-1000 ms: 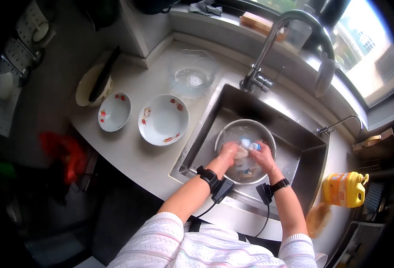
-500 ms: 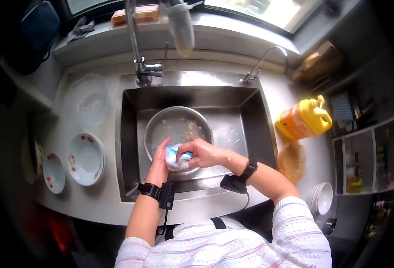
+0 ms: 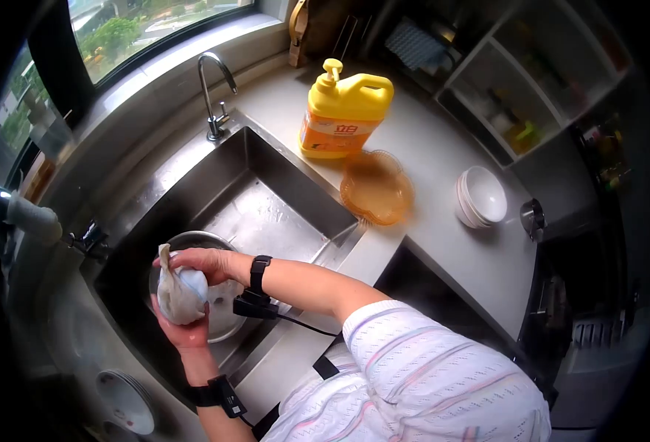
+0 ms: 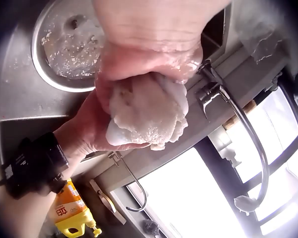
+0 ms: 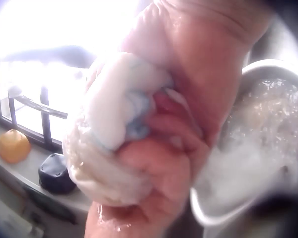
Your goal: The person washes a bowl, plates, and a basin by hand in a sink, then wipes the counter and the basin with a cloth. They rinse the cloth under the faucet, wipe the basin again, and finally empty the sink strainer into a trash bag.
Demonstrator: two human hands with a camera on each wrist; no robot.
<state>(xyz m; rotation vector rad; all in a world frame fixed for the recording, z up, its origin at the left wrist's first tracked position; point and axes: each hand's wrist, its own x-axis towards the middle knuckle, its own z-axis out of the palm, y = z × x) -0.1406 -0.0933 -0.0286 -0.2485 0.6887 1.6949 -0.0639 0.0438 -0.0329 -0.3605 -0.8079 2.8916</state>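
Note:
Over the left side of the steel basin in the sink, both hands hold a bunched, wet off-white and blue cloth. The left hand cups it from below, thumb and fingers wrapped round its sides. From above and the right, the right hand grips it; its curled fingers press into the blue part in the right wrist view. One flap of the cloth stands up beside the right hand. In the left wrist view the wet cloth bulges out between the hands. Cloudy water with pale bits lies in the basin.
A yellow detergent jug stands right of the sink, with an amber dish next to it. Stacked white bowls sit farther right. A small tap rises behind the sink. More bowls are at lower left.
The hands have lifted the cloth from the basin's water and now hold it bunched higher up, at the basin's left side. The head view has swung to the right.

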